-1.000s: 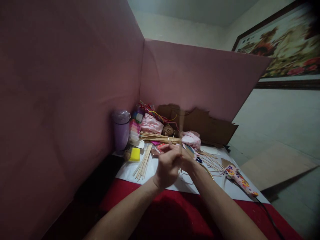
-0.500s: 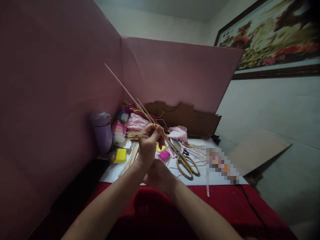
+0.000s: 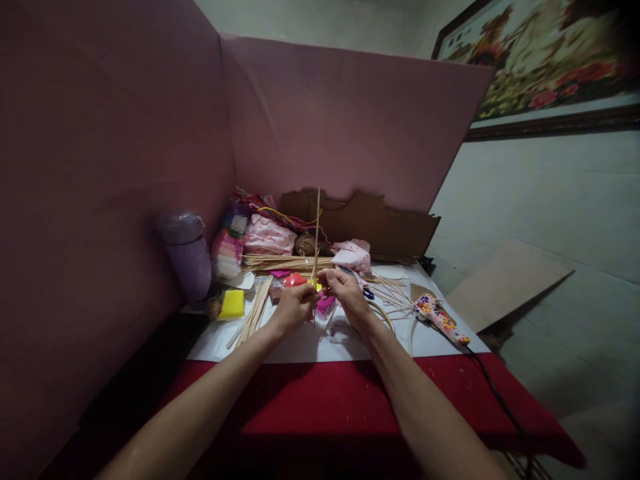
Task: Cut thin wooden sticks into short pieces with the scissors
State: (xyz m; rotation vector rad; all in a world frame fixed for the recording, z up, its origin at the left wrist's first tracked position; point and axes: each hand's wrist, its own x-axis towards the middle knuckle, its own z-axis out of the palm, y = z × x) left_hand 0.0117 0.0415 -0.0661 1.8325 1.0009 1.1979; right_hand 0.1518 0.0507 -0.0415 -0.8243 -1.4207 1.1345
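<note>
Thin wooden sticks [image 3: 317, 230] stand nearly upright over the middle of the table, pinched near their lower part by my left hand [image 3: 297, 303]. Their exact number is hard to see. My right hand [image 3: 347, 290] is close beside them on the right, its fingers bent and apart, fingertips by the sticks; I see nothing held in it. Below and between the hands lies a magenta packet [image 3: 327, 303], with a red packet [image 3: 295, 279] behind my left hand. Gold-handled scissors [image 3: 384, 313] are partly hidden by my right forearm.
A patterned glue gun [image 3: 440, 319] with a black cord lies at right, near scattered sticks [image 3: 393, 293]. To the left are a loose stick bundle [image 3: 256, 310], a yellow packet [image 3: 231, 305] and a purple bottle [image 3: 189, 260]. Torn cardboard [image 3: 350, 220] and pink partitions [image 3: 350, 120] stand behind.
The sticks have swung from a slant toward upper left to nearly upright and moved lower. My hands, crossed before, are now side by side. The view has shifted slightly.
</note>
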